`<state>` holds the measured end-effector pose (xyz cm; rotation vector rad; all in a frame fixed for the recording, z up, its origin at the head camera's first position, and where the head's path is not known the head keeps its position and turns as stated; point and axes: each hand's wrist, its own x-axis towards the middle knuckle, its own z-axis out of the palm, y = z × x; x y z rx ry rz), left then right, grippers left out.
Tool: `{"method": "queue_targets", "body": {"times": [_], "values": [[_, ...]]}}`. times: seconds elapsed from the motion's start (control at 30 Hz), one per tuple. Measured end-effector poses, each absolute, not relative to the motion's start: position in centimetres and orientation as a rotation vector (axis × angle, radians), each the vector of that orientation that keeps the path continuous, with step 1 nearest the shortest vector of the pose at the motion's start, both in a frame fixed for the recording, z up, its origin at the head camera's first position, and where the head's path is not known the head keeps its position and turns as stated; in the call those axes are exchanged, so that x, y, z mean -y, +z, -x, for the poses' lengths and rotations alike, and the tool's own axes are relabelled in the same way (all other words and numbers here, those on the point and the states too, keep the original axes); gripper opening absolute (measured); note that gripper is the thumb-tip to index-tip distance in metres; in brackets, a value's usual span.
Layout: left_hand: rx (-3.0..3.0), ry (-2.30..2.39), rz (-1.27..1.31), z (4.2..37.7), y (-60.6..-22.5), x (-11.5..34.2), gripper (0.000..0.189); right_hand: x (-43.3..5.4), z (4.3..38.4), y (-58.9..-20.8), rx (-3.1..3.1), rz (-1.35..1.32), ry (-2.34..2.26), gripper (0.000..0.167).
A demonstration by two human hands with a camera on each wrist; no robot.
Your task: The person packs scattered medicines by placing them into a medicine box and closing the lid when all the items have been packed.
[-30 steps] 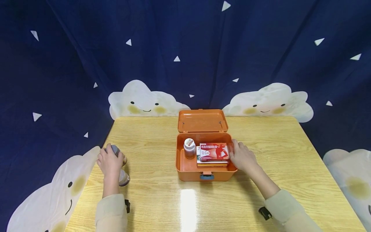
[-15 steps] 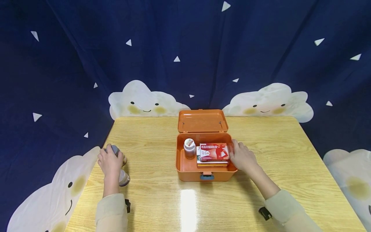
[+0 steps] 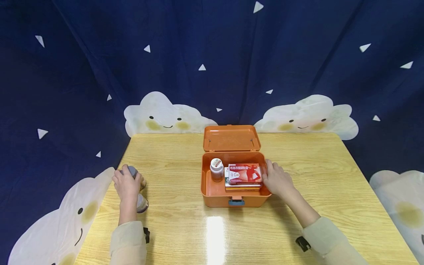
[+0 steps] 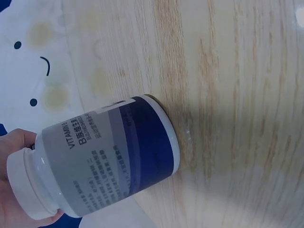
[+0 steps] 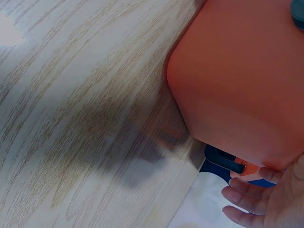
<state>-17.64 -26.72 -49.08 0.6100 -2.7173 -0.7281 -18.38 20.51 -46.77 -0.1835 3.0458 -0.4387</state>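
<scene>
In the head view my left hand [image 3: 127, 186] grips the grey-capped bottle [image 3: 132, 171] from above at the table's left side, covering part of it. Close to that wrist stands a pill bottle [image 3: 142, 203]. The left wrist view shows this vitamin bottle [image 4: 107, 156], upright, with a white cap and a grey and blue label. An orange medicine box [image 3: 212, 200] stands with its lid raised. My right hand [image 3: 279, 180] holds the box's right rim, thumb over the edge. In the right wrist view, the other fingers [image 5: 247, 199] hang loosely outside the wall.
Inside the box are a white-capped bottle [image 3: 216, 173] and a stack of medicine packets, with a red and white packet [image 3: 245, 173] on top. The raised lid [image 3: 232, 138] leans back. A dark blue curtain [image 3: 185, 36] with cloud faces hangs behind the wooden table [image 3: 179, 221].
My left hand has shifted very slightly to the right. The right hand, the box and its contents stay where they were.
</scene>
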Motion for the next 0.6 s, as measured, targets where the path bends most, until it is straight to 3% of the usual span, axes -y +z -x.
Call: {"method": "queue_targets", "body": {"times": [0.6], "values": [[2.655,-0.698,-0.431,18.3,-47.6,23.7,0.055,-20.5,18.4,-46.6,-3.026,0.179,-0.426,0.049]]}}
